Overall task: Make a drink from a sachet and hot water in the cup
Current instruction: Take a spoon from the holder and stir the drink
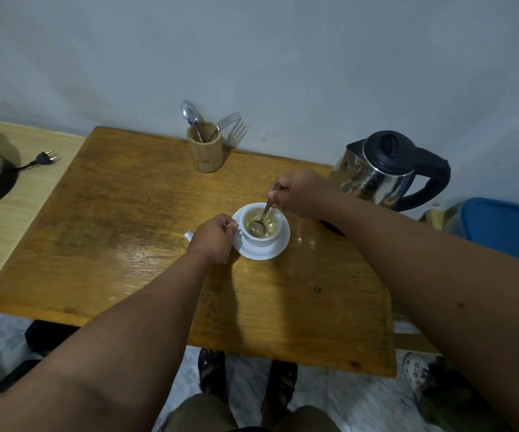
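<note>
A white cup (262, 240) stands on a white saucer (278, 249) in the middle of the wooden table (127, 213). Pale liquid fills the cup. My left hand (213, 238) grips the cup's handle from the left. My right hand (298, 191) holds a metal spoon (259, 221) by its stem, with the bowl of the spoon dipped in the liquid. A white scrap, perhaps the sachet (188, 235), peeks out just left of my left hand. The steel kettle (382, 173) with a black lid and handle stands at the table's right rear.
A wooden holder (205, 154) with a spoon and a fork stands at the back edge by the wall. A dark object (333, 227) lies right of the saucer. A lower side table at the left carries a plug (44, 159). A blue lidded tub (501, 229) sits at the right.
</note>
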